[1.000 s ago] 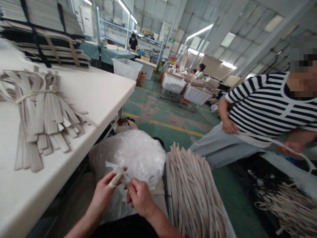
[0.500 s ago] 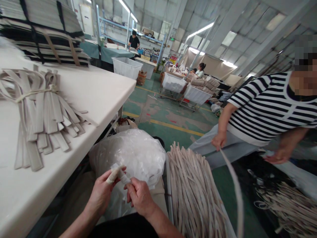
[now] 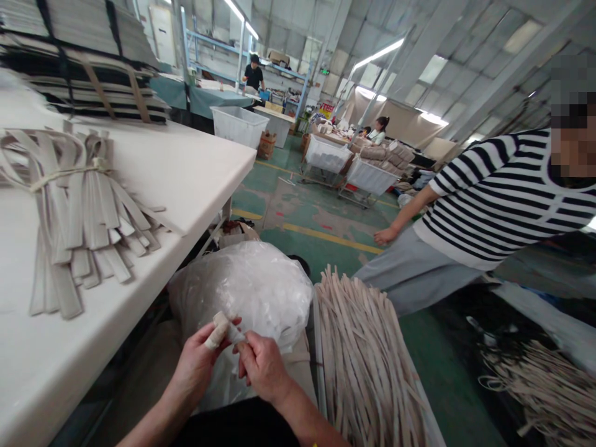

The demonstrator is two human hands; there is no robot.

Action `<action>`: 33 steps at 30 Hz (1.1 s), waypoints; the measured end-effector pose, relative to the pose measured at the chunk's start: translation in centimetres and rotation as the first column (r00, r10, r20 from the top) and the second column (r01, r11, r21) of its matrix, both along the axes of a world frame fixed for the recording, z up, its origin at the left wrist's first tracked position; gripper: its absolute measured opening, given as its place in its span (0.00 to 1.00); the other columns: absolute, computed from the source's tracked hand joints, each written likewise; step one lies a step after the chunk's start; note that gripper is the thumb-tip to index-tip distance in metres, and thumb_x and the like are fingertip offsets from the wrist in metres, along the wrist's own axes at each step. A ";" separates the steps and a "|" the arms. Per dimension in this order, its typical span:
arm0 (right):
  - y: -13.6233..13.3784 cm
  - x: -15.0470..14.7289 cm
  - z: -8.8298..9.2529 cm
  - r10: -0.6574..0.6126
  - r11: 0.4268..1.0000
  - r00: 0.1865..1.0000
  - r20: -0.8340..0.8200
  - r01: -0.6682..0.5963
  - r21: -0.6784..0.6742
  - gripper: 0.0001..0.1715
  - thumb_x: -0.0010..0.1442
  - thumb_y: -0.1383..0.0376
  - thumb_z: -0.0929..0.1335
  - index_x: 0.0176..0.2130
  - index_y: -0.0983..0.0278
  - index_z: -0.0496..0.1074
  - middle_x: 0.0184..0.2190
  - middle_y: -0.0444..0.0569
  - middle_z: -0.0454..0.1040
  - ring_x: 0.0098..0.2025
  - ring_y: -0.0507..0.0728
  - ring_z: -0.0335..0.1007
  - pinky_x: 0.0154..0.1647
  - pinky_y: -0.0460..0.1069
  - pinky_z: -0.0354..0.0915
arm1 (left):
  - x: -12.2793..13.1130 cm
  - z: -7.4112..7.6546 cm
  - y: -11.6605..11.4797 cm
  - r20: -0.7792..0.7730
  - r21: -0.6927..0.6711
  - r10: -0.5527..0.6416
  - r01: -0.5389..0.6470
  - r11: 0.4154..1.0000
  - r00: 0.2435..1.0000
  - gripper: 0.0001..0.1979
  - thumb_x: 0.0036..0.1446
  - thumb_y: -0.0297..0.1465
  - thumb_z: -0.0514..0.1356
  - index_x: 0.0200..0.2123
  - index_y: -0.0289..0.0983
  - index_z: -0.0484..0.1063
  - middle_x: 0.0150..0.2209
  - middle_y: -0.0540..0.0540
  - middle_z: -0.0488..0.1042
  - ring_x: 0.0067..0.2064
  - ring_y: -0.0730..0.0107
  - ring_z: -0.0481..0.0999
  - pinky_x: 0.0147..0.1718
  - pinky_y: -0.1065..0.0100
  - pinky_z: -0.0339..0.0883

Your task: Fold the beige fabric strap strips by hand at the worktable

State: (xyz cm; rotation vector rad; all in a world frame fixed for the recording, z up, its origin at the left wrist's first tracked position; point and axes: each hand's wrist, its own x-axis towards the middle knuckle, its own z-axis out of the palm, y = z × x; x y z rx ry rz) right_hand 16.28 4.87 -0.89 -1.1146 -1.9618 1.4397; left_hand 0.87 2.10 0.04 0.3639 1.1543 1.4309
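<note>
Before me, over a clear plastic bag (image 3: 265,285) full of white pieces, my two hands are close together. A short, pale grey strip (image 3: 235,334) runs between their fingers; its exact kind is hard to make out. My left hand (image 3: 198,357) pinches one end, its thumb wrapped in a beige covering. The other end is held by my right hand (image 3: 265,366), fingers curled and thumb pressed down. Part of the strip is hidden by the fingers.
At left, a white table (image 3: 186,167) carries a tied bundle of beige straps (image 3: 88,211) and a strapped fabric stack (image 3: 84,68). Right of the bag stands a bin of long beige strips (image 3: 363,360). A person in a striped top (image 3: 503,192) stands at right, near another strip pile (image 3: 554,391).
My hands stay nearly in place; the left thumb has shifted over the strip, which shows less. The person at right has let go of a long strap and their arm is lower.
</note>
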 end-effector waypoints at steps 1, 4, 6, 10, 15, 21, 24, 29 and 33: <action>0.0 0.0 -0.1 -0.003 1.000 1.000 0.000 0.003 0.000 0.21 0.70 0.54 0.59 0.30 0.64 0.65 0.17 0.41 0.68 0.16 0.48 0.62 0.23 0.42 0.59 | 0.1 -0.1 -0.1 -0.005 0.009 -0.025 0.025 1.000 1.000 0.24 0.39 0.47 0.74 0.36 0.35 0.83 0.29 0.44 0.79 0.30 0.68 0.73 0.34 0.71 0.71; 0.1 0.1 -0.2 -0.005 1.000 1.000 0.008 0.005 -0.010 0.21 0.70 0.53 0.59 0.34 0.64 0.67 0.17 0.41 0.68 0.16 0.48 0.62 0.23 0.42 0.60 | 0.1 0.0 -0.4 -0.056 0.041 -0.039 0.041 0.998 0.998 0.23 0.41 0.45 0.74 0.39 0.36 0.83 0.32 0.43 0.80 0.34 0.66 0.74 0.37 0.71 0.71; 0.2 0.3 -0.2 0.003 1.000 1.000 0.015 -0.003 -0.015 0.21 0.70 0.53 0.59 0.35 0.65 0.68 0.18 0.41 0.68 0.16 0.48 0.62 0.23 0.42 0.60 | -0.3 0.2 -0.3 -0.068 0.063 -0.018 0.023 0.998 0.998 0.23 0.44 0.45 0.72 0.40 0.36 0.82 0.38 0.41 0.81 0.38 0.63 0.75 0.39 0.70 0.70; 0.3 0.6 0.8 0.063 0.997 0.998 -0.003 -0.063 -0.041 0.20 0.69 0.51 0.60 0.44 0.64 0.69 0.25 0.44 0.74 0.20 0.49 0.66 0.23 0.43 0.60 | -0.8 0.6 0.0 -0.076 0.054 -0.031 0.035 0.998 0.997 0.23 0.47 0.47 0.70 0.40 0.36 0.83 0.38 0.40 0.82 0.40 0.60 0.77 0.40 0.68 0.71; 0.2 0.0 1.9 0.103 0.994 0.995 0.021 -0.103 0.037 0.19 0.66 0.52 0.64 0.49 0.63 0.68 0.28 0.44 0.74 0.25 0.52 0.69 0.27 0.44 0.62 | -0.1 1.0 -0.1 -0.097 0.009 -0.022 0.023 1.000 0.995 0.23 0.43 0.48 0.71 0.38 0.37 0.83 0.39 0.41 0.82 0.45 0.54 0.77 0.43 0.66 0.71; -0.1 -0.8 2.0 0.117 0.987 0.983 0.140 -0.131 0.088 0.18 0.69 0.57 0.60 0.30 0.63 0.65 0.19 0.41 0.68 0.21 0.50 0.66 0.28 0.43 0.58 | -0.1 1.4 -0.3 -0.067 0.046 0.124 -0.121 0.992 0.990 0.20 0.41 0.45 0.72 0.36 0.38 0.83 0.47 0.43 0.80 0.58 0.54 0.70 0.52 0.69 0.65; 0.0 -0.7 1.8 0.116 0.971 0.962 0.248 -0.163 0.177 0.19 0.69 0.57 0.60 0.29 0.63 0.64 0.20 0.43 0.70 0.25 0.52 0.68 0.28 0.45 0.57 | -1.2 2.0 0.5 -0.018 0.061 0.239 -0.238 0.969 0.971 0.19 0.40 0.42 0.72 0.36 0.38 0.83 0.41 0.45 0.82 0.52 0.59 0.73 0.49 0.71 0.66; -0.1 -0.6 0.7 0.121 0.912 0.890 0.439 -0.274 0.305 0.19 0.69 0.55 0.61 0.32 0.63 0.68 0.23 0.45 0.74 0.26 0.54 0.70 0.26 0.47 0.52 | -3.5 4.3 1.8 0.062 -0.011 0.394 -0.394 0.919 0.917 0.07 0.52 0.31 0.65 0.33 0.35 0.81 0.32 0.49 0.80 0.41 0.70 0.74 0.43 0.74 0.67; -0.4 -0.5 0.0 0.094 0.869 0.843 0.530 -0.329 0.369 0.19 0.69 0.55 0.61 0.34 0.63 0.70 0.25 0.47 0.75 0.24 0.53 0.69 0.23 0.49 0.49 | -4.8 6.4 2.1 0.083 -0.032 0.498 -0.497 0.867 0.863 0.08 0.60 0.25 0.57 0.34 0.34 0.78 0.33 0.50 0.79 0.39 0.74 0.73 0.45 0.75 0.67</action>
